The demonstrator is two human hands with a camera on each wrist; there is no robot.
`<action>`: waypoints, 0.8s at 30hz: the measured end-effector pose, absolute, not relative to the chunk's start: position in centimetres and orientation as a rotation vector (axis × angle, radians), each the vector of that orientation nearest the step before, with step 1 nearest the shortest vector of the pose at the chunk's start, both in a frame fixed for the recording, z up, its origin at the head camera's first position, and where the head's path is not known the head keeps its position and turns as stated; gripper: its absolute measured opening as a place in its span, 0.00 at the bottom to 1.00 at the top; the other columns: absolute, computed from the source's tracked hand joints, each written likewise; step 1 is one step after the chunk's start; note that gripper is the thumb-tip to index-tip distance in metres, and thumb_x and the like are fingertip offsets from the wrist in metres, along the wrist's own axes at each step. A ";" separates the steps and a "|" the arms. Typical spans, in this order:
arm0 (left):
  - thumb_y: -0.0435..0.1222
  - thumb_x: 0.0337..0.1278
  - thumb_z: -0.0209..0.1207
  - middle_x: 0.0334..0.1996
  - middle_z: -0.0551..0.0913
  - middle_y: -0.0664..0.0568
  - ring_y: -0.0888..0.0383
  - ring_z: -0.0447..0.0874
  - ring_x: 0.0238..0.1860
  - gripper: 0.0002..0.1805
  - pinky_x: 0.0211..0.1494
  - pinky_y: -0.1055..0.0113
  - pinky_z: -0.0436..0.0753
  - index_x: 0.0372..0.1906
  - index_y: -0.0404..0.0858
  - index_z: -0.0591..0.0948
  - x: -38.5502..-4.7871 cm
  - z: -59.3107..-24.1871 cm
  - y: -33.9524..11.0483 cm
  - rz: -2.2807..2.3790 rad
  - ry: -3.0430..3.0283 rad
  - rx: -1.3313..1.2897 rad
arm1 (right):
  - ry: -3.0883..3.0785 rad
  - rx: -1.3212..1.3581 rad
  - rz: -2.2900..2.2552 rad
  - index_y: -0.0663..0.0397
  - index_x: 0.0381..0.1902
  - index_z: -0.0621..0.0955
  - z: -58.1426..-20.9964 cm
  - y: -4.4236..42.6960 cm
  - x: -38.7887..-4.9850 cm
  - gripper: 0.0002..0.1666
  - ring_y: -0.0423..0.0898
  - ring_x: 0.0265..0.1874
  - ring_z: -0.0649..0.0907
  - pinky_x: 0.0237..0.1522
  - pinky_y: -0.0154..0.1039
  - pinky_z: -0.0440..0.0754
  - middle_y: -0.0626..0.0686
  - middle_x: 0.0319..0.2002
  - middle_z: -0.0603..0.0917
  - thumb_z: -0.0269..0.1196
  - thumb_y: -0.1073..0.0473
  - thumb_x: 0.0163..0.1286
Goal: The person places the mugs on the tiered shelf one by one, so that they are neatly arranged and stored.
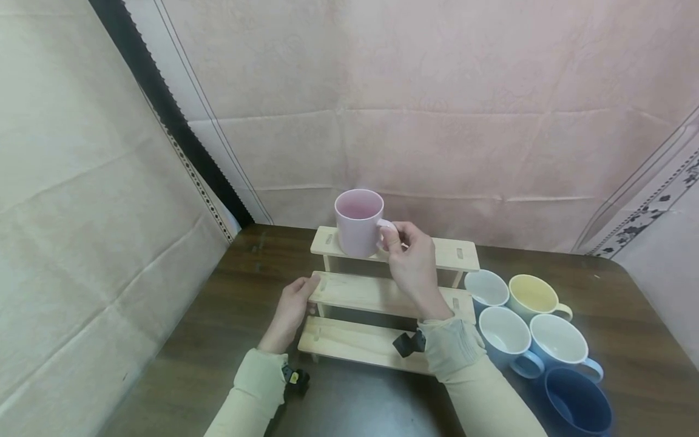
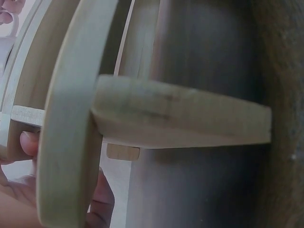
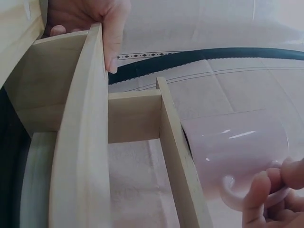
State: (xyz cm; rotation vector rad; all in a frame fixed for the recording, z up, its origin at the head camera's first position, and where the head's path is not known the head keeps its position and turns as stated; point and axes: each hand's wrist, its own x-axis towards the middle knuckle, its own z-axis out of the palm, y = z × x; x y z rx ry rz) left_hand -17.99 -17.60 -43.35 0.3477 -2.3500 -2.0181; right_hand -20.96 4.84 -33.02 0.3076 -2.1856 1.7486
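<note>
A pink mug (image 1: 358,226) stands upright at the left part of the top tier of a three-tier wooden rack (image 1: 377,294). My right hand (image 1: 413,262) pinches the mug's handle between thumb and fingers; in the right wrist view the mug (image 3: 237,149) has its base against the top board. My left hand (image 1: 290,308) grips the left end of the middle tier, thumb on top of the board and fingers beneath. Part of the left hand is hidden behind the wood in the left wrist view.
Right of the rack several mugs stand on the dark wooden table (image 1: 229,358): a yellow one (image 1: 532,295), pale blue ones (image 1: 502,331) and a dark blue one (image 1: 577,400) nearest the front. Light cloth (image 1: 464,152) hangs behind and at the sides.
</note>
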 end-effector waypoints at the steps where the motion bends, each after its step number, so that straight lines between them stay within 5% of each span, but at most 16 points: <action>1: 0.51 0.71 0.51 0.22 0.71 0.52 0.56 0.69 0.25 0.23 0.32 0.65 0.71 0.39 0.32 0.78 -18.0 -43.4 -17.6 -2.018 -2.351 0.348 | -2.194 0.309 1.749 0.60 0.43 0.81 -33.0 4.9 -20.9 0.16 0.46 0.35 0.82 0.32 0.33 0.79 0.56 0.35 0.83 0.62 0.51 0.70; 5: 0.50 0.71 0.51 0.22 0.71 0.52 0.56 0.69 0.24 0.22 0.31 0.66 0.72 0.39 0.32 0.78 -17.9 -43.3 -17.5 -2.025 -2.341 0.341 | -2.235 0.317 1.734 0.58 0.45 0.81 -32.9 5.1 -20.7 0.18 0.48 0.34 0.80 0.28 0.34 0.77 0.55 0.36 0.83 0.61 0.48 0.71; 18: 0.49 0.72 0.50 0.22 0.71 0.52 0.56 0.69 0.24 0.22 0.30 0.66 0.72 0.39 0.32 0.78 -17.7 -43.3 -17.4 -2.022 -2.330 0.354 | -2.585 0.308 1.409 0.52 0.62 0.72 -31.3 7.3 -18.2 0.34 0.49 0.49 0.74 0.48 0.49 0.74 0.52 0.53 0.70 0.62 0.38 0.67; 24: 0.49 0.72 0.51 0.23 0.71 0.52 0.56 0.69 0.24 0.22 0.30 0.66 0.72 0.39 0.32 0.78 -17.8 -43.3 -17.5 -2.031 -2.319 0.335 | -2.648 0.427 1.295 0.53 0.58 0.75 -30.1 9.6 -15.5 0.28 0.48 0.47 0.77 0.49 0.48 0.78 0.54 0.51 0.74 0.63 0.43 0.68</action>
